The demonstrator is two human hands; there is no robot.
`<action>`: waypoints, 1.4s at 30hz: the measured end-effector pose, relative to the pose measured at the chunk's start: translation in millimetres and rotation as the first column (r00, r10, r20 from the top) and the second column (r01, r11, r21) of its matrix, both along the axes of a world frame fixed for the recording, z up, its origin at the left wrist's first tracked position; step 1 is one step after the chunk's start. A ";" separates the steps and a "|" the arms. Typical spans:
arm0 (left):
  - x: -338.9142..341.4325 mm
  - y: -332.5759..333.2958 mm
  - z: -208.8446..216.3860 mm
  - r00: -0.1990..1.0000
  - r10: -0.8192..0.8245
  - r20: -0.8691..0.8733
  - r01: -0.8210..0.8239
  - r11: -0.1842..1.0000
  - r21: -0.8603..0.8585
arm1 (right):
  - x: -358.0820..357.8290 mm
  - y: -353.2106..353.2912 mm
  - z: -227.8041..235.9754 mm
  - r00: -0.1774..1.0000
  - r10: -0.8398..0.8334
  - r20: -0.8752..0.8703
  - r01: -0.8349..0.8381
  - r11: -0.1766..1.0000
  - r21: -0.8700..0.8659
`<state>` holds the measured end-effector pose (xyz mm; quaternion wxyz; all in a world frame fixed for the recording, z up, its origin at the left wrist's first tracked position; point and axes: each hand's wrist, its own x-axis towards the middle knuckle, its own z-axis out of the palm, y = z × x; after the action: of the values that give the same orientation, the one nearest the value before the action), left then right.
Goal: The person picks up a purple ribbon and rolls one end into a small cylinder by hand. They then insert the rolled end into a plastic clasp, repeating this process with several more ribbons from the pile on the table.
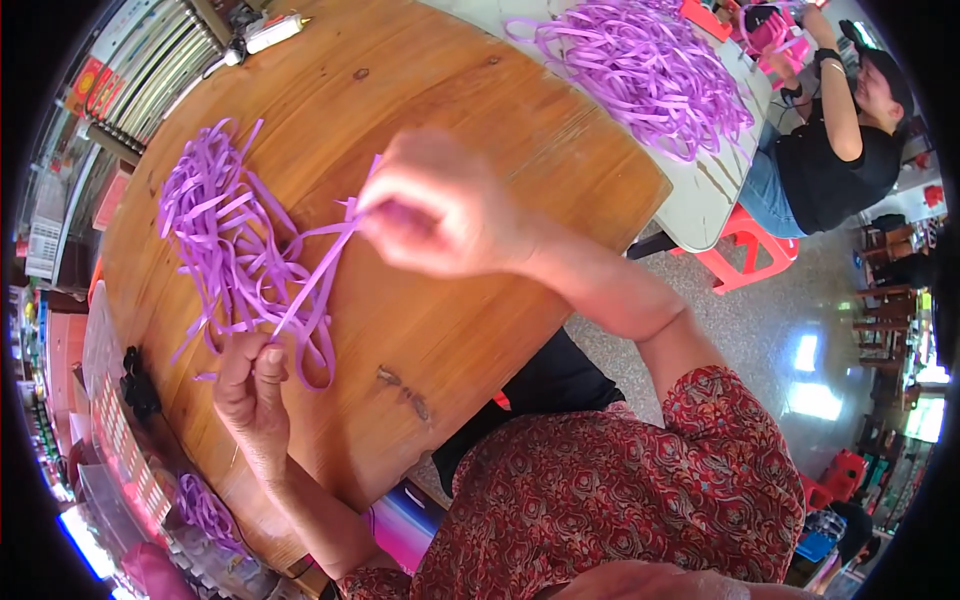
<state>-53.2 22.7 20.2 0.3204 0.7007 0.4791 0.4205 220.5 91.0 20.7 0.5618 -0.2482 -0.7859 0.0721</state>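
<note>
A loose bundle of purple ribbon (235, 235) lies on the left part of the wooden table (450, 110). My left hand (253, 390) is at the bundle's near end, thumb and fingers pinched on a ribbon strand. From there the strand runs taut, up and to the right, to my right hand (435, 210). That hand is raised over the middle of the table and smeared by motion, but its fingers look curled round the ribbon. Other loops of the bundle hang loosely between the two hands.
A big heap of purple ribbon (655, 75) covers a white table (690, 190) at the far right. Beyond it a person in black (835, 150) handles something pink near a red stool (745, 250). A white glue gun (275, 35) lies at the table's far left edge.
</note>
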 end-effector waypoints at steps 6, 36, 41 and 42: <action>-50.0 -11.5 19.0 0.977 0.096 -0.189 -0.063 0.982 0.176 | 88.1 -1.1 2.9 0.965 -0.260 -0.034 0.217 0.864 -0.454; -109.2 -21.1 -56.8 0.277 0.242 0.930 0.075 0.959 -0.272 | 222.3 4.0 -5.1 -0.073 -0.138 -0.988 -0.774 0.632 -0.031; -99.1 -7.4 -52.3 -0.051 0.305 0.951 -0.095 0.947 -0.308 | 200.6 8.9 -11.5 -0.183 0.051 -0.982 -0.922 0.338 0.190; -103.0 -5.5 -53.0 -0.035 0.156 0.987 0.051 0.987 -0.154 | 196.5 9.6 -9.9 -0.169 -0.008 -0.986 -0.919 0.362 0.155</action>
<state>-156.2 17.2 -32.9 0.5999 0.1409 0.1577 0.7717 417.0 100.6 10.8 0.6727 0.0458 -0.1416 0.7248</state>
